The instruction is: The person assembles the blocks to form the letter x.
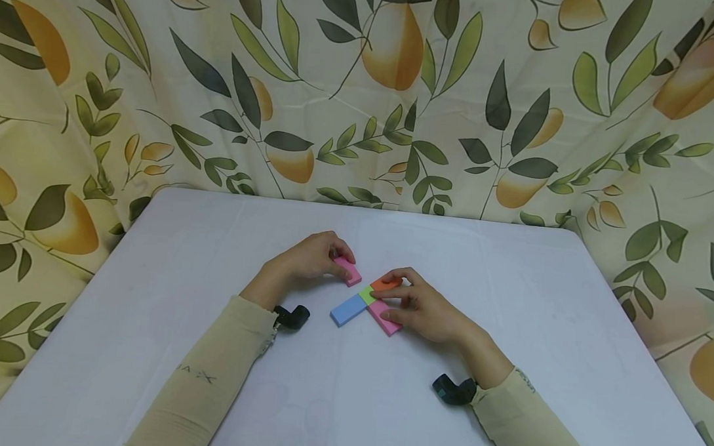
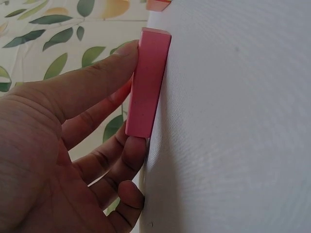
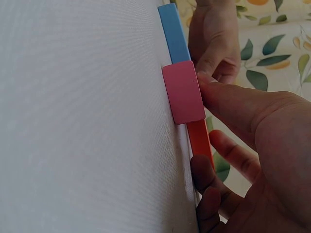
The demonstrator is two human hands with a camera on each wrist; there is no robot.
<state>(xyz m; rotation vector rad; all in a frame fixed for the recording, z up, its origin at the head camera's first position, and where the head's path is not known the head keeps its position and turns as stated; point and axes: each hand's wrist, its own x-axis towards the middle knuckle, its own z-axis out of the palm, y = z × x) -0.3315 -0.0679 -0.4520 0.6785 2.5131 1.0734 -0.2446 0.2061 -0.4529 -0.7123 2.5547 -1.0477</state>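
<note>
On the white table [image 1: 525,301] lies a flat cluster of blocks: a blue block [image 1: 347,310], a small green block [image 1: 366,293], an orange block [image 1: 384,283] and a pink block [image 1: 385,318]. My right hand [image 1: 393,296] rests on this cluster, fingers curled over the orange block [image 3: 199,141] and thumb against the pink block [image 3: 183,92]. Just left of the cluster, my left hand [image 1: 341,256] pinches a second pink block [image 1: 349,271] between thumb and fingers. The left wrist view shows that pink block [image 2: 146,87] flat on the table.
A curtain [image 1: 362,85] printed with leaves and pears hangs close behind and beside the table. Black wrist cameras sit at the left wrist [image 1: 291,316] and right wrist [image 1: 453,389]. Bare tabletop lies to the left, to the right and in front.
</note>
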